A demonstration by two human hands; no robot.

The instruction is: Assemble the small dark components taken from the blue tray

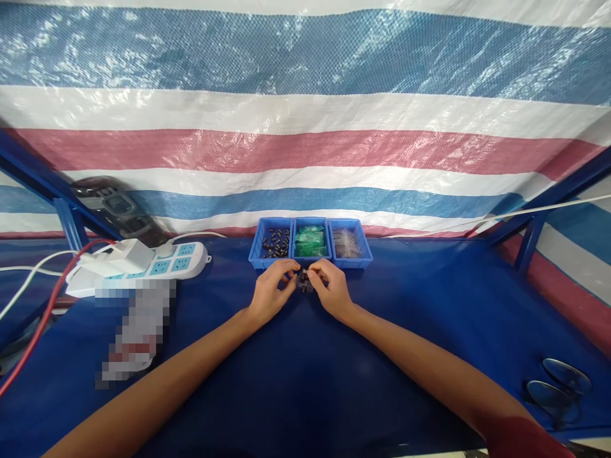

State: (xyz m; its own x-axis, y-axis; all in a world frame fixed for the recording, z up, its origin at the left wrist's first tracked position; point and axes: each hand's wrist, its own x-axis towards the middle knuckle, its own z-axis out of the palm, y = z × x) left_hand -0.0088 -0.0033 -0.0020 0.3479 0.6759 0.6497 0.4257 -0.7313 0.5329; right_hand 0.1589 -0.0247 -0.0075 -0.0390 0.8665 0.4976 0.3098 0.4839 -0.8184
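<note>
Between my two hands is a small clear plastic bag with dark pieces showing in it; its details are too small to make out. My left hand pinches its left side with thumb and fingers. On the other side, my right hand grips it with thumb and index finger closed. Just beyond my hands stand three blue bins side by side. Small dark metallic parts lie in the left bin, green packets in the middle one, and clear plastic bags in the right bin.
A white power strip with plugs and cables lies at the left. Nearer me is a pixelated object. Eyeglasses rest at the right edge of the blue table. A striped tarp hangs behind; blue frame posts flank it.
</note>
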